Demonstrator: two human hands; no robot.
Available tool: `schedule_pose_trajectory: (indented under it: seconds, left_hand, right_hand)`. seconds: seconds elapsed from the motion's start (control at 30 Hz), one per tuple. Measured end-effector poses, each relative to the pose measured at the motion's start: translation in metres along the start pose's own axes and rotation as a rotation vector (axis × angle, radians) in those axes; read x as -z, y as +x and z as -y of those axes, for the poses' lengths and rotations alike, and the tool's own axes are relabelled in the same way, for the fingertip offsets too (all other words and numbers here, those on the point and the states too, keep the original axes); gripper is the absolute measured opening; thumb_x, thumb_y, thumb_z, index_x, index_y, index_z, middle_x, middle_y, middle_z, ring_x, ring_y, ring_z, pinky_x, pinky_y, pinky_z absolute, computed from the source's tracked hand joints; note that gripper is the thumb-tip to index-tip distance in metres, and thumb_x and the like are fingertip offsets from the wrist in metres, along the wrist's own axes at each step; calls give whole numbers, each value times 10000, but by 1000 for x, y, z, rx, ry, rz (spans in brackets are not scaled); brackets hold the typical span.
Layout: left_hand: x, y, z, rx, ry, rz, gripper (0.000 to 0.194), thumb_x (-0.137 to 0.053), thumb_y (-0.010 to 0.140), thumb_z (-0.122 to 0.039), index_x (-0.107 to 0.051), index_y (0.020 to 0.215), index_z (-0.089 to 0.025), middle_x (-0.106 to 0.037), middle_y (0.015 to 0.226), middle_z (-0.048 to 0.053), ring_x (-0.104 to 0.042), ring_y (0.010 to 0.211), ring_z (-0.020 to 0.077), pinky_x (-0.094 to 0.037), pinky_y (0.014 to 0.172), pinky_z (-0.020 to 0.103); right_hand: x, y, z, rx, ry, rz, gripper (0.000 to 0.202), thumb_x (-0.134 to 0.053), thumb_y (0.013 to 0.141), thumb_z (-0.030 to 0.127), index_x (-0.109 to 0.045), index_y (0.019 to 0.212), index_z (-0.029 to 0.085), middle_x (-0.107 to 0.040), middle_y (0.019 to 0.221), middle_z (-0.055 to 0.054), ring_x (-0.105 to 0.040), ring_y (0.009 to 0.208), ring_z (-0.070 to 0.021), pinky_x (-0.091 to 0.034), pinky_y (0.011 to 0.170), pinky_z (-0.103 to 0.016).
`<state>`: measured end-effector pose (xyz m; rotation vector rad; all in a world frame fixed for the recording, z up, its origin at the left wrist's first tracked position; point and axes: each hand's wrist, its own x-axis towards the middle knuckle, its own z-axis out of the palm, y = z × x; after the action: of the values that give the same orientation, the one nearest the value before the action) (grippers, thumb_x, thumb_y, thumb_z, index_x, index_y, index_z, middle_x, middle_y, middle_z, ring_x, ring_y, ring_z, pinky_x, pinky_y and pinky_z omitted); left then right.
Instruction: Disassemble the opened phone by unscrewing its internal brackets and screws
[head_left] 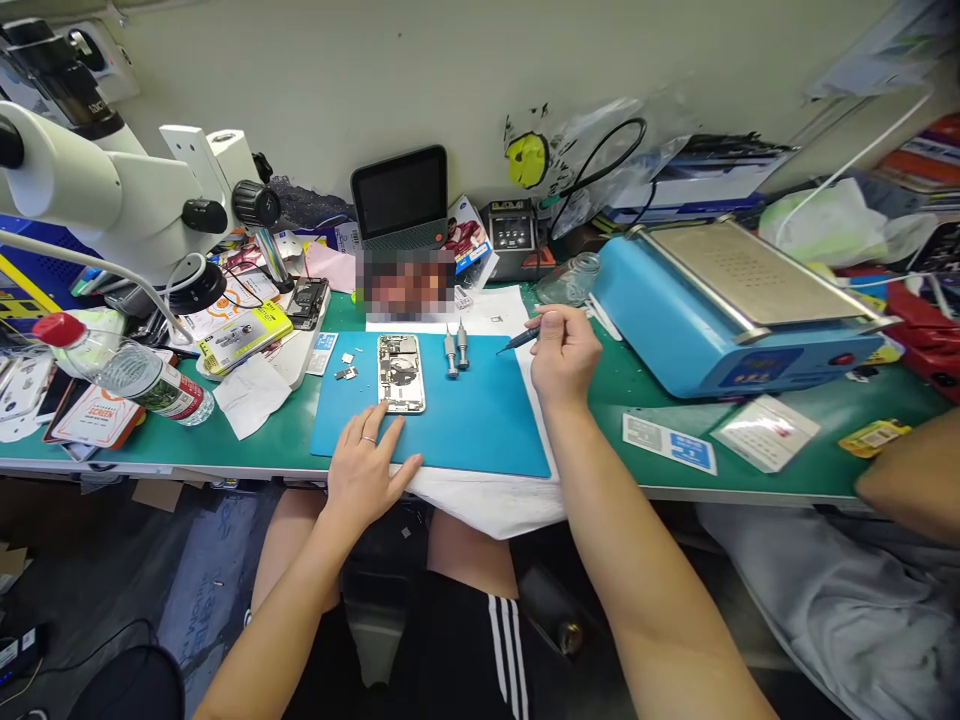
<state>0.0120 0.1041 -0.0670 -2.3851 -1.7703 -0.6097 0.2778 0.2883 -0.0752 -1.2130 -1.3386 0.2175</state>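
An opened phone [401, 373] with its inner parts bare lies on the blue mat [480, 430]. My left hand [367, 460] rests on the mat's front edge, fingers spread, with fingertips at the phone's lower end. Whether they press on it I cannot tell. In my right hand [564, 350], raised over the mat's right side, a slim dark fine-pointed tool [517, 341] is pinched, tip pointing left. Between the phone and that tip lie two metallic screwdrivers [456, 350]. Small loose phone parts [346, 373] sit left of the phone.
A blue machine with a flat metal top [727, 310] stands at the right. Left are a microscope [112, 190] and a water bottle [157, 380]. Behind the mat stands a dark-screened device [400, 195]. Another person's arm [915, 480] reaches in at the right edge.
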Motion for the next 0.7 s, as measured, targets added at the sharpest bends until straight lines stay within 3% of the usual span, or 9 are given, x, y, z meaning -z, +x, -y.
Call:
schedule_pose_trajectory:
  seconds: [0.07, 0.17, 0.33, 0.47, 0.6, 0.7]
  left_hand:
    - [1, 0, 0, 0, -6, 5, 470, -569, 1014, -483, -623, 1369, -180, -554, 1528, 151, -535, 1390, 328, -477, 1159, 501]
    - [1, 0, 0, -4, -20, 14, 466, -572, 1012, -477, -622, 1369, -182, -553, 1530, 149, -531, 1395, 330, -477, 1157, 506]
    - [0, -1, 1, -1, -29, 25, 472, -573, 1011, -480, -616, 1381, -190, -546, 1539, 145, -522, 1405, 329, -464, 1168, 506]
    - [1, 2, -1, -1, -45, 45, 484, -572, 1010, -484, -616, 1380, -175, -539, 1541, 157, -502, 1422, 348, -451, 1175, 526]
    - [5, 7, -3, 61, -182, 33, 456, -579, 997, -469, -613, 1376, -217, -521, 1544, 137, -527, 1387, 337, -476, 1139, 523]
    - [6, 8, -5, 130, -242, 21, 432, -570, 998, -448, -600, 1365, -222, -514, 1542, 135, -566, 1342, 310, -512, 1101, 496]
  right_hand:
    - [-1, -2, 1, 27, -111, 61, 356, -568, 956, 481, -650, 1169, 207, -752, 971, -87, -652, 695, -187, -564, 698, -355]
    - [-3, -6, 3, -33, -217, 153, 540, -625, 891, 357, -521, 1400, 207, -749, 959, -102, -702, 773, -263, -583, 748, -417]
    - [1, -7, 15, -89, -280, 156, 583, -625, 902, 327, -473, 1453, 211, -744, 908, -105, -725, 816, -318, -597, 846, -511]
    - [-11, -2, 49, 27, 35, 280, 645, -627, 945, 334, -363, 1527, 243, -751, 1012, -96, -727, 862, -274, -631, 867, -491]
    - [-47, -10, 85, 239, 322, 581, 589, -630, 987, 334, -366, 1513, 337, -739, 1033, -34, -722, 844, -207, -662, 837, -416]
    - [-74, -28, 96, 370, 461, 673, 541, -590, 1022, 321, -348, 1504, 366, -725, 1042, -23, -728, 874, -187, -674, 812, -382]
